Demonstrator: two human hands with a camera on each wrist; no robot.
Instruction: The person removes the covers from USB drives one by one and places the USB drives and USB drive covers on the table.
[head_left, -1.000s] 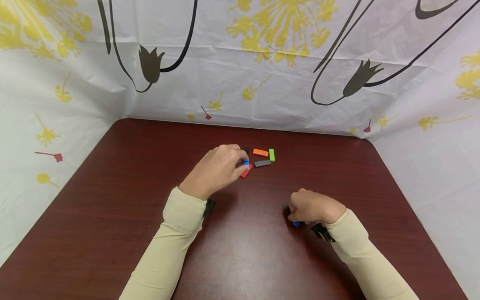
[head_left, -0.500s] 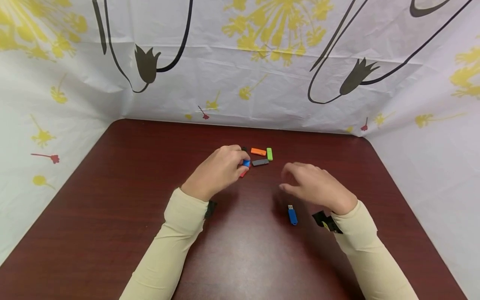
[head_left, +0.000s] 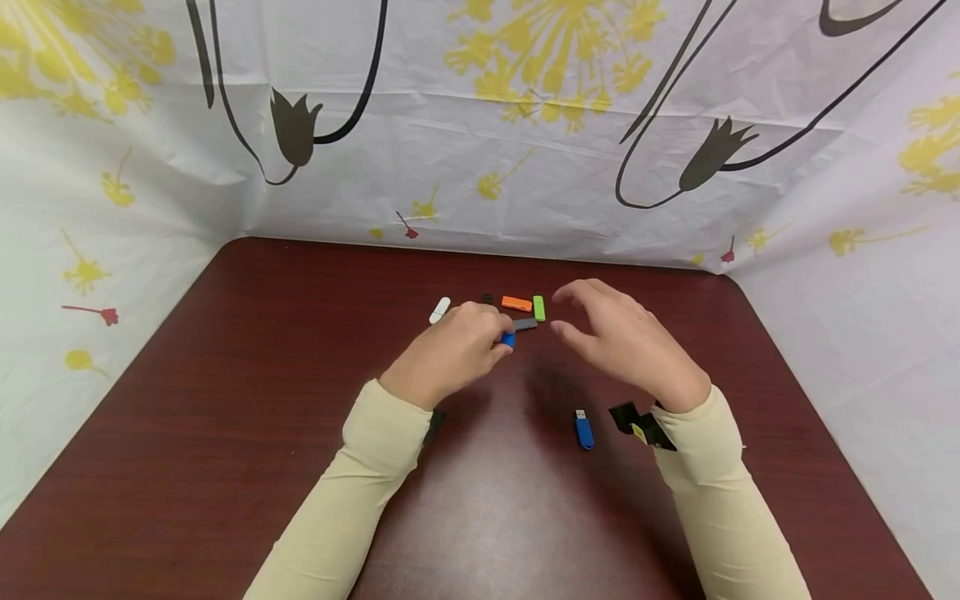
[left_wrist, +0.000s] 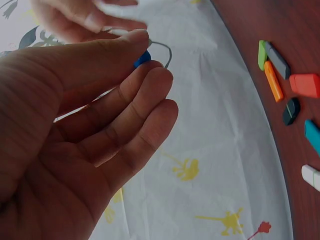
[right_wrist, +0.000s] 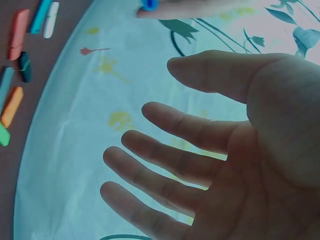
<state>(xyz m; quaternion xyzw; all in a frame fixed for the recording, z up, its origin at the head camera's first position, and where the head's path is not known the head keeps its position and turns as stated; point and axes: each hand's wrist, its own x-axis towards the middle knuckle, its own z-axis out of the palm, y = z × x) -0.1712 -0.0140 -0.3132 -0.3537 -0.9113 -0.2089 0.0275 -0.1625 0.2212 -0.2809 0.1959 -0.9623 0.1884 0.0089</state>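
Note:
My left hand point(head_left: 453, 343) pinches a small blue cap point(head_left: 508, 339) between thumb and index finger, raised over the far part of the table. Only a bit of the cap point(left_wrist: 143, 60) shows past the thumb in the left wrist view. My right hand point(head_left: 626, 342) hovers to the right with fingers spread and nothing in it; the right wrist view shows its bare palm and separated fingers point(right_wrist: 165, 160). A blue USB stick point(head_left: 584, 430) lies on the table nearer the front, its metal plug bare and pointing away.
Around the left hand lie USB sticks: white point(head_left: 440, 310), black point(head_left: 487, 298), orange point(head_left: 517, 303), green point(head_left: 539, 308) and grey point(head_left: 526, 323). Red point(left_wrist: 305, 85) and teal point(left_wrist: 312, 134) ones show in the left wrist view. A patterned sheet point(head_left: 480, 167) encloses the brown table point(head_left: 262, 375).
The right hand has let go of the blue USB stick, opened, and moved away toward the far side. The left hand, still pinching the cap, has shifted slightly right, uncovering the white stick.

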